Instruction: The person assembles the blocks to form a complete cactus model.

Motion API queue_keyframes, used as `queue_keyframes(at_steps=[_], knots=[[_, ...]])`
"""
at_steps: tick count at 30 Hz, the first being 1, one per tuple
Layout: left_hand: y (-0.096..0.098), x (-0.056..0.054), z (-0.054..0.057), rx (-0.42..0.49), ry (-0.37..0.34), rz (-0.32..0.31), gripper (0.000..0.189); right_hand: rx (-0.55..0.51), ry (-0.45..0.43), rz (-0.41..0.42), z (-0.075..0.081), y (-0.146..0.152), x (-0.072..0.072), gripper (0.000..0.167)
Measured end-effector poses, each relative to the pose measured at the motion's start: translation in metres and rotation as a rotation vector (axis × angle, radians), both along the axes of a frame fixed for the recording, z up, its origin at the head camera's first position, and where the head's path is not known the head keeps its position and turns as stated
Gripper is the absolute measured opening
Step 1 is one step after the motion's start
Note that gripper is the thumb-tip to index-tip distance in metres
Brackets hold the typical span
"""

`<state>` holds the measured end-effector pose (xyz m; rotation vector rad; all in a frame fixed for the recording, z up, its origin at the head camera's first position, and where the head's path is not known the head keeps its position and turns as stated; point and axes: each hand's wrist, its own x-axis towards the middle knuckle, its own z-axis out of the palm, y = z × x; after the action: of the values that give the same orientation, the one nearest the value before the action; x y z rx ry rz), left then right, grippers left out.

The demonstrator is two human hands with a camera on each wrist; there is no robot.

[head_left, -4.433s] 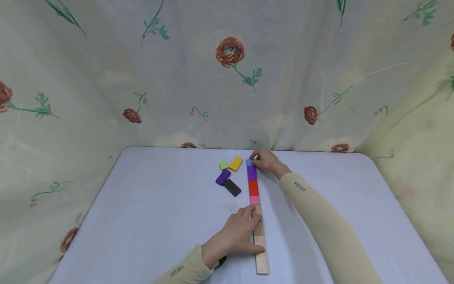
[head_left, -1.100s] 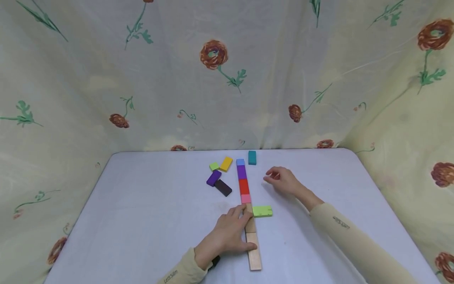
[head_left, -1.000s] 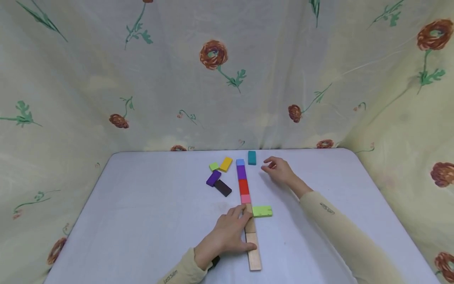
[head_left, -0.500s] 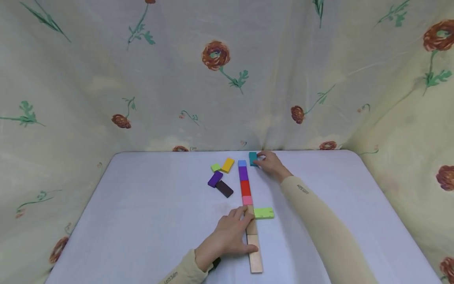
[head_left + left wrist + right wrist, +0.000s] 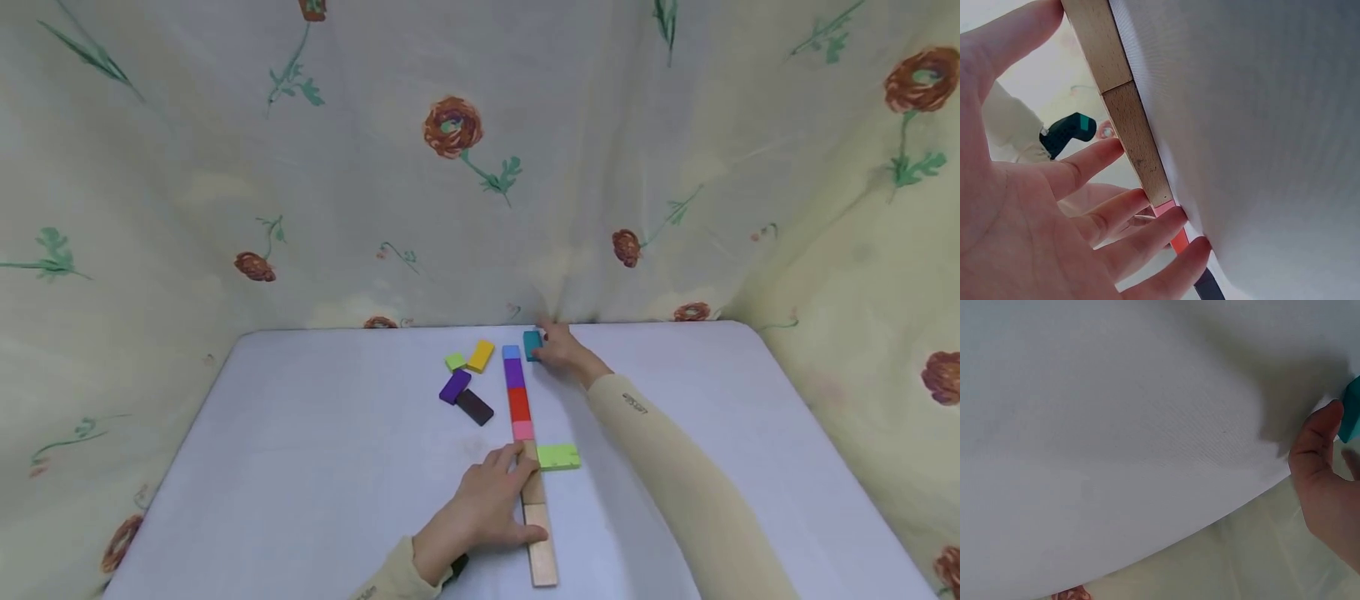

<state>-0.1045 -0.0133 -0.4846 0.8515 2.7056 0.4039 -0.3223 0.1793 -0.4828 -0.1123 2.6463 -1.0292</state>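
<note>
Head view first: the right hand (image 5: 564,350) is out at the far edge of the desk (image 5: 300,467), right at the teal block (image 5: 532,343), which lies flat just to the right of the row's light blue block (image 5: 511,352), a narrow gap between. Thumb by its near right corner, a finger reaching past its far end, so a moderate spread; whether that's a true pinch, I cannot tell. Best handling here, I'd judge: low and level, contact on the sides, no brushing the light blue end. Down the row: violet block (image 5: 514,373), red block (image 5: 519,405), pink block (image 5: 522,431), then the wooden blocks (image 5: 542,546), with the lime block (image 5: 558,457) out on the right side, touching or nearly so.

Over to the left wrist: lovely wide spread from the left hand (image 5: 487,500), fingers straight, thumb far from the rest, tips laid along the wooden edge and down by the pink. It's contact, no grip; light, even pressure should steady the line without bending it.

And the right wrist: thumb bent, its tip at the teal side, touching or just short; the other fingers mostly out of sight.
</note>
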Motion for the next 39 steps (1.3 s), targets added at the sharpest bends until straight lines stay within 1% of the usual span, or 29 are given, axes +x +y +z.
queue_keyframes(at_steps=[3,4,5,7,10,11,12,14,17,21,23,26,29,34,37,39], knots=[[0.001,0.000,0.000,0.007,-0.014,-0.010,0.085,0.057,0.020,0.007,0.002,0.002,-0.001,0.053],[0.002,0.000,0.000,0.010,-0.015,-0.011,0.084,0.063,0.069,0.017,0.001,0.003,-0.001,0.050],[0.002,-0.001,0.000,0.009,-0.014,-0.010,0.084,0.061,0.094,0.015,0.001,0.003,-0.001,0.049],[0.002,-0.001,0.000,0.006,-0.012,-0.006,0.084,0.026,0.127,0.001,-0.001,0.003,0.002,0.048],[0.002,0.000,-0.001,-0.002,-0.010,-0.003,0.085,-0.071,0.171,-0.033,-0.003,0.002,0.011,0.044],[0.002,0.000,-0.001,-0.003,-0.010,-0.004,0.085,-0.103,0.152,-0.052,-0.001,0.002,0.015,0.044],[0.002,0.000,-0.001,-0.001,-0.011,-0.006,0.085,-0.129,0.156,-0.062,0.000,0.003,0.019,0.042],[0.002,-0.001,-0.001,-0.004,-0.007,-0.008,0.085,-0.159,0.165,-0.057,0.003,0.007,0.026,0.039],[0.002,-0.002,0.000,-0.005,-0.005,-0.007,0.085,-0.165,0.128,-0.005,0.011,0.018,0.039,0.038],[0.001,-0.002,0.000,-0.006,-0.011,-0.002,0.085,-0.151,0.031,0.079,0.017,0.035,0.059,0.038],[0.000,-0.002,-0.001,-0.009,-0.012,-0.001,0.085,-0.152,-0.005,0.107,0.017,0.042,0.071,0.038],[0.000,-0.002,-0.003,-0.012,-0.009,-0.002,0.086,-0.154,-0.030,0.135,0.013,0.051,0.086,0.037],[0.000,-0.002,-0.005,-0.009,-0.005,-0.007,0.086,-0.162,-0.043,0.133,0.007,0.056,0.097,0.035],[0.000,-0.002,-0.007,-0.008,-0.014,-0.002,0.087,-0.184,-0.048,0.145,-0.001,0.060,0.106,0.034],[0.000,-0.002,-0.008,-0.004,-0.025,0.002,0.087,-0.189,-0.059,0.156,-0.001,0.061,0.108,0.034],[0.001,-0.002,-0.008,0.003,-0.025,-0.001,0.087,-0.184,-0.077,0.149,0.000,0.062,0.108,0.033]])
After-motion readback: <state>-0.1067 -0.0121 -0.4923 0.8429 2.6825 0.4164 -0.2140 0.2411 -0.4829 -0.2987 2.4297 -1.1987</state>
